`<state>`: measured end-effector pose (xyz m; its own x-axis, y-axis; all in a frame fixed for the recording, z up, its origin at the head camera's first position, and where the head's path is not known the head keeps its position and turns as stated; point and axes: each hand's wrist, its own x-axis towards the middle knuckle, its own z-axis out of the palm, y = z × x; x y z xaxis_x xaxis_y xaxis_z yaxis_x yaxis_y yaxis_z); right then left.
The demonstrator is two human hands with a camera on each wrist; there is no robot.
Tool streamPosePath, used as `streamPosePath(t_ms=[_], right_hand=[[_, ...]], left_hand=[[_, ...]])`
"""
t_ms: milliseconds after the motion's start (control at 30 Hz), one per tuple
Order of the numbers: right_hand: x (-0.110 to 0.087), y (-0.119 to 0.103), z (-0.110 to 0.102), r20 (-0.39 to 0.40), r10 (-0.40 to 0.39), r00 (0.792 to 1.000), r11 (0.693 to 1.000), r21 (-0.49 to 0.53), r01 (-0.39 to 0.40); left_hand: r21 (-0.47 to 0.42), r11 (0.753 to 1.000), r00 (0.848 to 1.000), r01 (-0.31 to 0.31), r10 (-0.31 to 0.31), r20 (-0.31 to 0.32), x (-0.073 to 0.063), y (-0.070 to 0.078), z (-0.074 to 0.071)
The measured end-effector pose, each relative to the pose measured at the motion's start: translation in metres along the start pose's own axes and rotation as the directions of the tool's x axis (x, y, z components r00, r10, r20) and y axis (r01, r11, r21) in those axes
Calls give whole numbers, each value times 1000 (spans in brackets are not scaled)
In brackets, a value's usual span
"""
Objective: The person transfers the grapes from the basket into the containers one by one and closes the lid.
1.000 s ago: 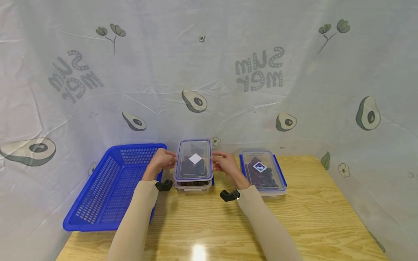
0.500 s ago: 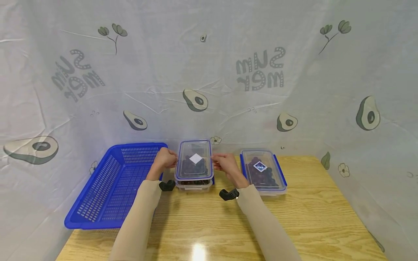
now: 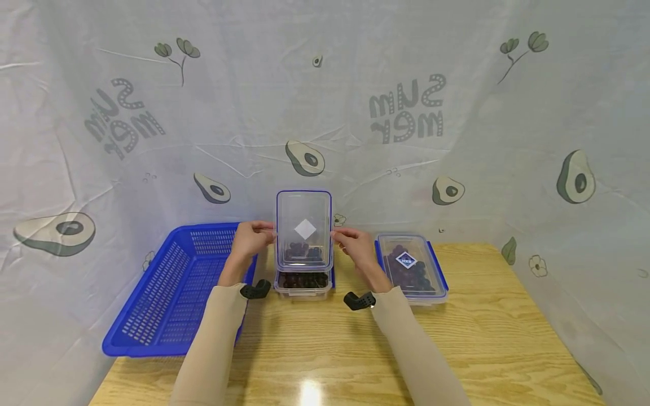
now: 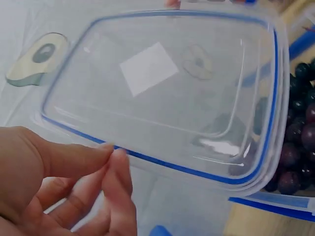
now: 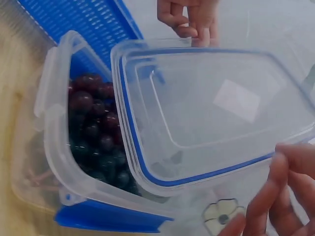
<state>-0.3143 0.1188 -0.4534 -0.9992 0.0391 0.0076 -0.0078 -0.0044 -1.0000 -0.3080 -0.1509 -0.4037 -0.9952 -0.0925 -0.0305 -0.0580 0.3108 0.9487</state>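
Note:
A clear lid (image 3: 304, 208) with a blue seal and a white diamond sticker is held tilted up over a clear food container (image 3: 303, 292). Dark grapes (image 5: 98, 132) fill that container, visible below the lid's near edge. My left hand (image 3: 250, 239) pinches the lid's left edge between thumb and fingertips, as the left wrist view shows up close. On the opposite edge, my right hand (image 3: 355, 247) pinches it the same way. Blue side clips (image 5: 110, 215) hang unlatched along the container's side.
To the left stands a blue plastic basket (image 3: 167, 352) with perforated walls. A second lidded container (image 3: 412, 270) of grapes, bearing a blue-and-white label, sits at right. Behind the wooden table (image 3: 315, 349) hangs a printed curtain (image 3: 325, 113).
The lid has risen and tilted up from the container, its far edge higher, exposing more grapes. Both hands have moved up slightly with it. Basket and second container stay put.

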Motion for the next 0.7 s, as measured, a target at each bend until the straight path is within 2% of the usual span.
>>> streamPosePath(t_ms=[67, 133, 300, 467, 700], right_hand=[[0, -5, -2, 2, -27, 1000, 1000, 0, 27], [0, -8, -3, 9, -50, 999, 999, -5, 50], [-3, -11, -4, 28, -53, 998, 999, -7, 53], [-4, -3, -4, 53, -21, 998, 1000, 15, 20], [-8, 9, 2, 62, -15, 998, 998, -58, 19]], left_hand=[[-72, 997, 1000, 5, -4, 11, -1, 3, -1], [-89, 996, 1000, 11, -9, 19, -2, 4, -2], [-22, 999, 999, 30, -29, 15, -3, -1, -1], [-37, 999, 999, 35, -35, 12, -2, -7, 8], [-17, 999, 999, 38, -38, -10, -4, -14, 18]])
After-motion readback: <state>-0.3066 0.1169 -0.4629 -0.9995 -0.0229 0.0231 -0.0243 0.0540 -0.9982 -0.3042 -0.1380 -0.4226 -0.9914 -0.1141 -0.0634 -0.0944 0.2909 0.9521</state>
